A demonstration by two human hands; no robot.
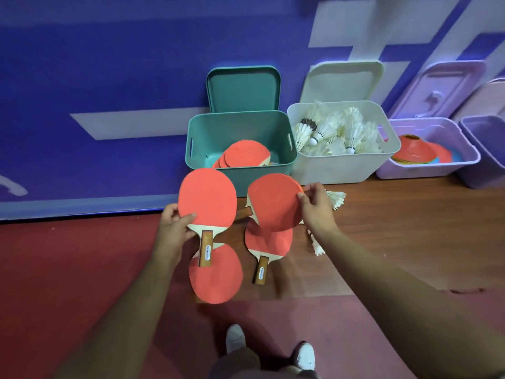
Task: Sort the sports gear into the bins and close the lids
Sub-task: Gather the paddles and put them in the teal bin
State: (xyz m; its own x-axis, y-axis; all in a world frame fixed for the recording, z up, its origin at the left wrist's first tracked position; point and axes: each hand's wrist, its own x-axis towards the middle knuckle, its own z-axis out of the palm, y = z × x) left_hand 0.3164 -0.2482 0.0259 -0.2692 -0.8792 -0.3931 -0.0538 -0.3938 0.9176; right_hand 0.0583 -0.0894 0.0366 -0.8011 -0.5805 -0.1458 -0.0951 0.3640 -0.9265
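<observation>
the left hand (175,225) grips the left paddle (207,198) at the lower left rim of its blade, with the thumb curled onto the red face. the blade stands above and to the right of the hand. its long axis runs nearly straight up the view, and the handle points back toward the person. the right hand (317,206) pinches the right paddle (273,201) by the right rim of its blade, so the blade lies to the left of that hand. its handle points left and a little down, toward the other held paddle.

both are held in the air just in front of the green bin (237,114), which has red paddles in it and its lid (243,88) propped upright behind. two floor paddles (216,274) lie on the wood below; the right one points its handle toward the person. the handles carry a small white oval label with blue writing, too blurred to read. the white bin (336,168) touching the green one holds shuttlecocks (328,132). a loose shuttlecock (337,199) lies just beyond the right hand.
</observation>
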